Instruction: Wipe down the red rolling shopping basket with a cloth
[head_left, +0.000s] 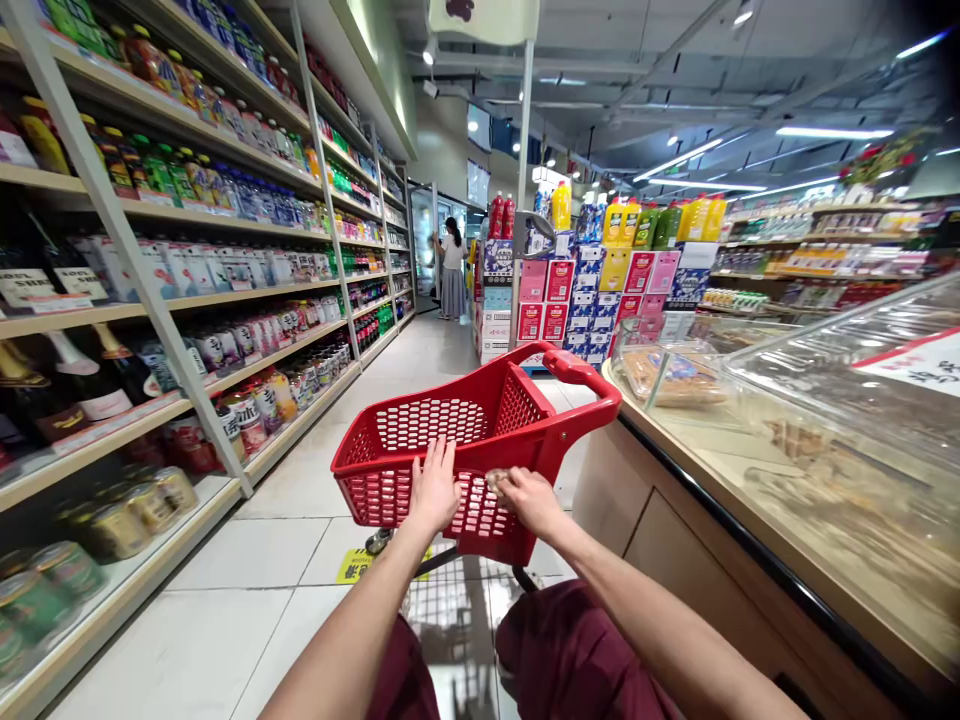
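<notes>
A red plastic shopping cart (525,545) stands side-on in front of me, its handle toward the right. My left hand (435,488) lies with fingers stretched out against the near perforated side, the fingertips by the upper rim. Farther right, my right hand (531,498) is closed around a small, pale, crumpled cloth (495,480) and presses it to the same side panel. Part of the cloth is hidden by the fingers. The cart's basket looks bare where its inside shows.
Drink shelves (262,290) line the left. A counter (652,480) with clear-covered food trays runs along the right. Stacked drink cartons (555,300) and a pole (523,150) stand ahead. A person (453,270) is farther down the aisle. A yellow floor sticker (358,564) lies beneath the cart.
</notes>
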